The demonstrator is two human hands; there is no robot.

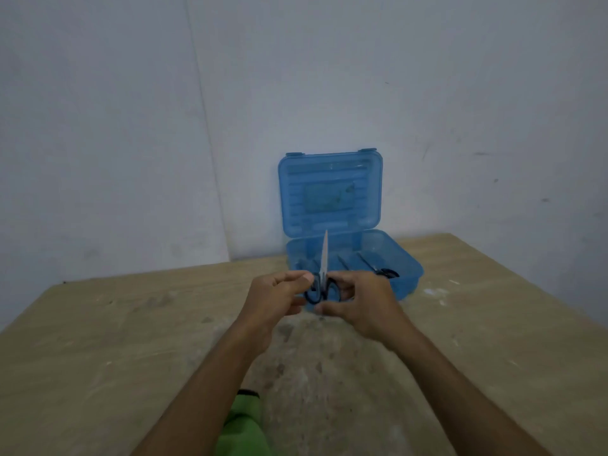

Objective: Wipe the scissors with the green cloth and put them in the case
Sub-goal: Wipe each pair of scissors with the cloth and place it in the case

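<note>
Head view looks down on two bare forearms reaching out over a pale, stained wooden surface [98, 340] set against a grey-white wall [131, 126]. Between the hands stands a pair of black-handled scissors with closed steel blades [324, 274], held upright above the surface, tip pointing up and handles down. The left hand [279, 297] has its fingers curled, the fingertips pinching at the left handle loop. The right hand [358, 304] curls round the right handle loop, thumb below it. Just behind the hands, at the far edge of the surface, sits a translucent blue plastic case [408, 261], open, its lid leaning upright against the wall. Inside its tray lie other thin tools, one with black handles [388, 273] at the right; the others are too blurred to name. A crumpled green cloth [241, 429] lies near the bottom edge, partly under the left forearm.
</note>
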